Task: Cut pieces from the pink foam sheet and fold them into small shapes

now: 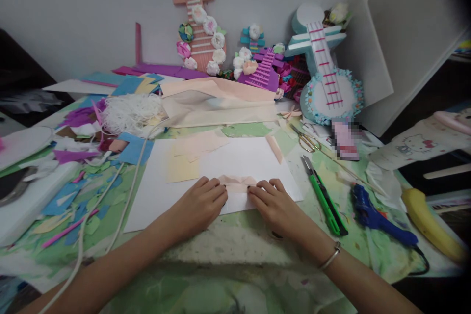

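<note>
Between my two hands lies a small strip of pale peach crepe paper (pixel 237 184), partly folded or curled along its length. My left hand (pixel 206 202) pinches its left end, and my right hand (pixel 273 201) pinches the right end. Beneath it is a white sheet or board (pixel 154 206). On that sheet also rest a yellow paper square (pixel 183 168), thin peach paper pieces (pixel 202 144) and a rolled peach strip (pixel 274 149). My fingertips hide the strip's ends.
To the right lie a green utility knife (pixel 324 196), scissors (pixel 308 141), a blue glue gun (pixel 379 218) and a banana (pixel 432 223). Paper scraps (pixel 84 196) and white shredded filler (pixel 130 113) cover the left. Decorated instrument models (pixel 331 73) stand behind large peach sheets (pixel 221 103). A white cord (pixel 84 230) crosses at left.
</note>
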A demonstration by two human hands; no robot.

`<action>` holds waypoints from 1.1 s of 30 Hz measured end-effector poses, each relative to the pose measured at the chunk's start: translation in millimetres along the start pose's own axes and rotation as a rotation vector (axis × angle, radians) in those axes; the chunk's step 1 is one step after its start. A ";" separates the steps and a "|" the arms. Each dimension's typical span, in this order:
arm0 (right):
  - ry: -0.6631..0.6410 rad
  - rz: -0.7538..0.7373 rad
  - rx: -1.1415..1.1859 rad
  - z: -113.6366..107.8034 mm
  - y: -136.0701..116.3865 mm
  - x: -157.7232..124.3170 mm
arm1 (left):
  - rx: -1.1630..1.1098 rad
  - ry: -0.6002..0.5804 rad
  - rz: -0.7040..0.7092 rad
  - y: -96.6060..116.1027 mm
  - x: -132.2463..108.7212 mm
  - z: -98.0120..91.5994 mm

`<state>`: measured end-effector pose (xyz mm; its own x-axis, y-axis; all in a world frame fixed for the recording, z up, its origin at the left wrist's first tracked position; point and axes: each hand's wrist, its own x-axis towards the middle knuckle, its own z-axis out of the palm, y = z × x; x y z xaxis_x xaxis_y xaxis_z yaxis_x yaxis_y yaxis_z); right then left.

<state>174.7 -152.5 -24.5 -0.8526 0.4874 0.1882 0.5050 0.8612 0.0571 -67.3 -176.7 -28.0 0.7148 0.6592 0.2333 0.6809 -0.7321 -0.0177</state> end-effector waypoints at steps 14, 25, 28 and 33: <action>0.023 -0.001 0.030 -1.4 3.0 -2.2 | -0.063 0.097 -0.042 -9.6 -9.1 -6.3; 0.238 0.443 0.519 -4.5 32.9 29.3 | -0.393 0.007 -0.497 -23.2 44.0 8.0; 0.113 0.506 0.747 2.1 43.1 44.0 | -0.667 -0.119 -0.555 -35.3 57.2 3.6; 0.115 0.560 1.305 6.7 53.2 64.2 | -1.165 -0.058 -0.659 -56.4 69.3 -6.1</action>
<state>145.9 -74.4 -15.9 -0.5373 0.8426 -0.0355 0.2285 0.1049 -0.9679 -57.2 -90.8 -4.9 0.3334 0.9285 -0.1637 0.3879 0.0232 0.9214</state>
